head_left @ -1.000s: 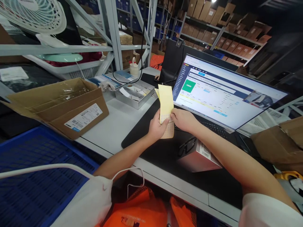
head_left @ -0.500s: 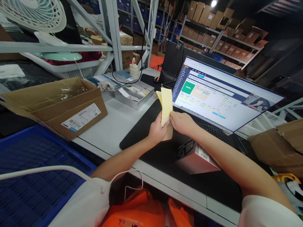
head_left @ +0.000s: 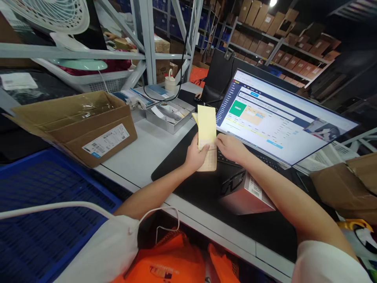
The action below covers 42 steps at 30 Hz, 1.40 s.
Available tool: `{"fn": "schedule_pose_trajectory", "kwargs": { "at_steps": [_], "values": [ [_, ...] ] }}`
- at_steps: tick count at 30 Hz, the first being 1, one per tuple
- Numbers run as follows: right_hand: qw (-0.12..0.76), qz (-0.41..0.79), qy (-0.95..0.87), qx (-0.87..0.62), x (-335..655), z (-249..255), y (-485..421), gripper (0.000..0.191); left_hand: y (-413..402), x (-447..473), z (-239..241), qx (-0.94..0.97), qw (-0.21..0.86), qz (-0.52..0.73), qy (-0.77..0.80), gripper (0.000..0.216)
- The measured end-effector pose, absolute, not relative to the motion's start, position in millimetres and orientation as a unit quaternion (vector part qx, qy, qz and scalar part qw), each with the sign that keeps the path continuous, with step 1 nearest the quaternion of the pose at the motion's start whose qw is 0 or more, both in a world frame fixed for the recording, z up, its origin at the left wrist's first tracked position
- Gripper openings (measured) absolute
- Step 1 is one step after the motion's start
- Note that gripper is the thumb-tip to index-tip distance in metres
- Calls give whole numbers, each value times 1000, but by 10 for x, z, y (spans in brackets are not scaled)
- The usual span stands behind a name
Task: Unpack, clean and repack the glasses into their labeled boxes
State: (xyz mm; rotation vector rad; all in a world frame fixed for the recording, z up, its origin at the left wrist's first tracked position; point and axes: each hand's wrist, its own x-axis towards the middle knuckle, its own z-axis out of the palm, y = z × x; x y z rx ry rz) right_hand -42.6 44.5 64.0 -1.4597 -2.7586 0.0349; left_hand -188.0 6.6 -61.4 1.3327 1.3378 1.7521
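While left fingers (head_left: 204, 151) grip yellow slips (head_left: 207, 125), long axis near upright, free end up, right fingers (head_left: 221, 140) pinch one edge.

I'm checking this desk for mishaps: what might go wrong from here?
The yellow paper is pinched in the left hand, with the right hand at its edge; a tug might tear it.
The right forearm seems close to the pinkish box and could knock it.
The open carton appears to jut past the edge of the table; a bump might tip it.
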Motion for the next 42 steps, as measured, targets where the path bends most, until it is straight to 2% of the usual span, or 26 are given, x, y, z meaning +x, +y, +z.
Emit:
{"fn": "schedule_pose_trajectory", "kwargs": {
  "at_steps": [4, 6, 11, 18, 23, 29, 34, 42],
  "values": [
    [141, 7, -879, -454, -209, 1022, 354, 21, 297, -2044, -703, 435, 353, 677, 478, 53],
    [160, -26, -887, -432, 52, 1253, 202, 17, 415, -2117, -757, 402, 401, 670, 478, 46],
    [73, -109, -911, -392, 888, 1493, -367, 17, 597, -2194, -874, 339, 471, 654, 485, 37],
    [-46, -135, -925, -353, 1252, 1170, -797, 22, 702, -2221, -1060, 387, 422, 636, 517, 38],
    [-54, -127, -932, -336, 1196, 996, -830, 22, 799, -2280, -1178, 370, 420, 636, 531, 36],
    [19, -108, -926, -362, 1285, 928, -1075, 27, 896, -2391, -1288, 354, 431, 630, 540, 40],
    [99, -110, -909, -390, 1390, 694, -1247, 49, 969, -2484, -1302, 336, 453, 611, 556, 39],
    [230, -115, -891, -374, 1390, 327, -1271, 44, 1445, -2601, -972, 436, 476, 544, 536, 46]
  ]
}}
